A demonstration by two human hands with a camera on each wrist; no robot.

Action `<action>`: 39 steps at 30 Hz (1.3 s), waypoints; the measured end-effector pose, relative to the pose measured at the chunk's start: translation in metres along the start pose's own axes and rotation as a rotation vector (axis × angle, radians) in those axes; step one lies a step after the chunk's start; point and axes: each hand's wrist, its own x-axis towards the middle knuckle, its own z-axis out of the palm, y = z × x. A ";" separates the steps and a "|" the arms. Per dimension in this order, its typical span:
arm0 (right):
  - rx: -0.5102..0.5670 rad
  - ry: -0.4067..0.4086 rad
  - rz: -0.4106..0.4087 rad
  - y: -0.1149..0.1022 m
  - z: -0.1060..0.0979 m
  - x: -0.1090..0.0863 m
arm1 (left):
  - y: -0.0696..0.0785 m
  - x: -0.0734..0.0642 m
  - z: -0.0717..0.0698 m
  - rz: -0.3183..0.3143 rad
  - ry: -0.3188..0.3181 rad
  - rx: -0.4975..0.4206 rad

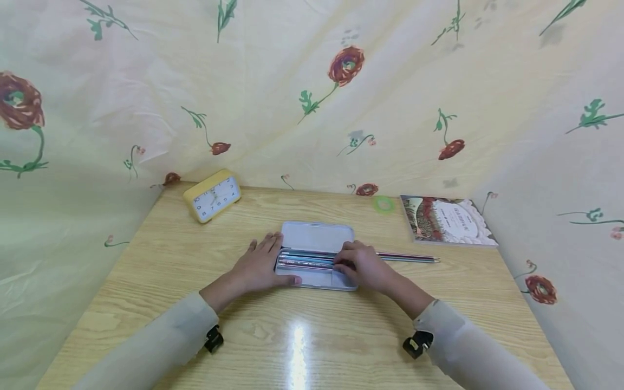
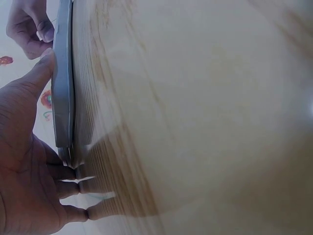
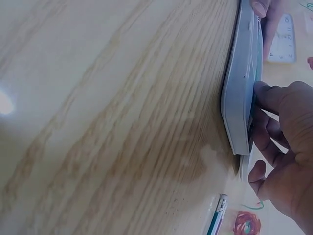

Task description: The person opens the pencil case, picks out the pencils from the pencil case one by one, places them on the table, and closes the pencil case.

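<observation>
A white pencil case (image 1: 317, 278) lies with its lid (image 1: 317, 236) folded back on the wooden table. Several shiny striped pencils (image 1: 304, 262) lie lengthwise inside it. My left hand (image 1: 260, 265) rests against the case's left end, thumb on the front rim and fingers stretched out past the back corner. At the case's right half, my right hand (image 1: 365, 265) reaches in with bent fingers and pinches the pencils near their right ends; its fingertips are partly hidden by the case wall in the right wrist view. More pencils (image 1: 409, 258) lie on the table just behind my right hand.
A yellow alarm clock (image 1: 214, 196) stands at the back left. At the back right lie a booklet (image 1: 448, 221) and a green tape ring (image 1: 384, 204). A flowered cloth (image 1: 273, 97) hangs behind the table (image 1: 253, 336) and along its sides.
</observation>
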 end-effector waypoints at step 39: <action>0.010 -0.111 0.053 -0.054 0.026 0.058 | -0.001 -0.001 0.000 0.015 0.017 -0.025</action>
